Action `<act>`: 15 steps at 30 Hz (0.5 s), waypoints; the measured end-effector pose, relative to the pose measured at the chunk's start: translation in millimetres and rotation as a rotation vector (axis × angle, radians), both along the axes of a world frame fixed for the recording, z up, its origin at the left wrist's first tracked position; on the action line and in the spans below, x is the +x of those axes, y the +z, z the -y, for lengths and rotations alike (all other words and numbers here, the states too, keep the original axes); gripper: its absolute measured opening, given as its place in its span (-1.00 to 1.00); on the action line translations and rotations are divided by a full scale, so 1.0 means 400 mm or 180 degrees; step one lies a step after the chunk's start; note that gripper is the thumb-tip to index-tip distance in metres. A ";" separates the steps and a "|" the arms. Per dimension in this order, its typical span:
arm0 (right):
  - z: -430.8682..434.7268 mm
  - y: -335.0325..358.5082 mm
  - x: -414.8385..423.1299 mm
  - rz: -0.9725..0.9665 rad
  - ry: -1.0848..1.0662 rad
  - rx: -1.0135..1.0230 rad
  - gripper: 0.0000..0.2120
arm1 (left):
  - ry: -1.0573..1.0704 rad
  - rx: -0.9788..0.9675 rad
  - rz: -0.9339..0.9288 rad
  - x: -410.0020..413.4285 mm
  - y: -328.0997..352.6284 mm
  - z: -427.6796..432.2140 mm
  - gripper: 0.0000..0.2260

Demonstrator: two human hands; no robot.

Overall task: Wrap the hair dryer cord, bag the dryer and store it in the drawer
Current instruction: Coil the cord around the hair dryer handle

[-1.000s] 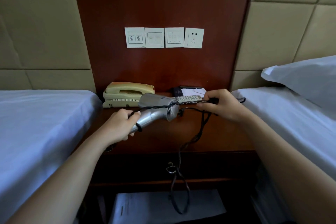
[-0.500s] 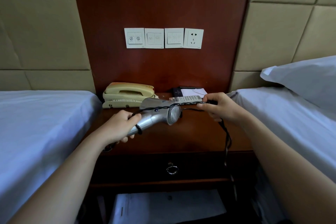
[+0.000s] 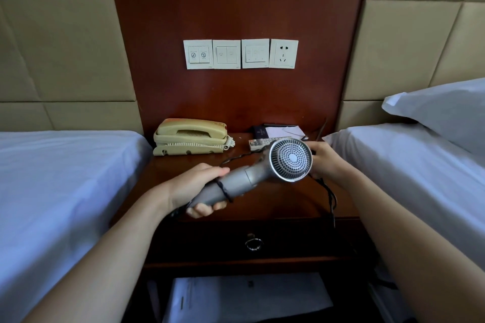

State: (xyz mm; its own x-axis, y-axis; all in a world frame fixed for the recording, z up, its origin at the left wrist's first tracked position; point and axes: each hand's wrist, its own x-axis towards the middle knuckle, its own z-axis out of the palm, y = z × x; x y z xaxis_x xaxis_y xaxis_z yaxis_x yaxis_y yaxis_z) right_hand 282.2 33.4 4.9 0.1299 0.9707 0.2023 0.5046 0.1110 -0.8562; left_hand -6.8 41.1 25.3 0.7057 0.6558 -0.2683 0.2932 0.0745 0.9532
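The left hand is gripping the handle of the silver-grey hair dryer, fingers curling round it, holding it above the dark wooden nightstand surface. The dryer's grilled end is lying at that hand's 2 o'clock. At its 3 o'clock, the right hand is gripping the black twisted cord with curled fingers. The cord is hanging toward 6 o'clock.
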 end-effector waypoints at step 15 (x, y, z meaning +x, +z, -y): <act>0.000 -0.046 -0.043 0.1792 0.0321 -0.0258 -0.67 | 0.0523 -0.0211 0.0771 0.015 -0.030 -0.038 -0.61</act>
State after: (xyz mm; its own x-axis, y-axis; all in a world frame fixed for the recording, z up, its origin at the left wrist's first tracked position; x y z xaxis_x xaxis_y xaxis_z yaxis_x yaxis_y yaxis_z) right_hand 265.1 33.4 -13.5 -0.0702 0.9879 0.1381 0.8753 0.1274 -0.4666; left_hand -0.9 56.5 13.3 0.6403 0.7531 -0.1512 0.0367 0.1666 0.9853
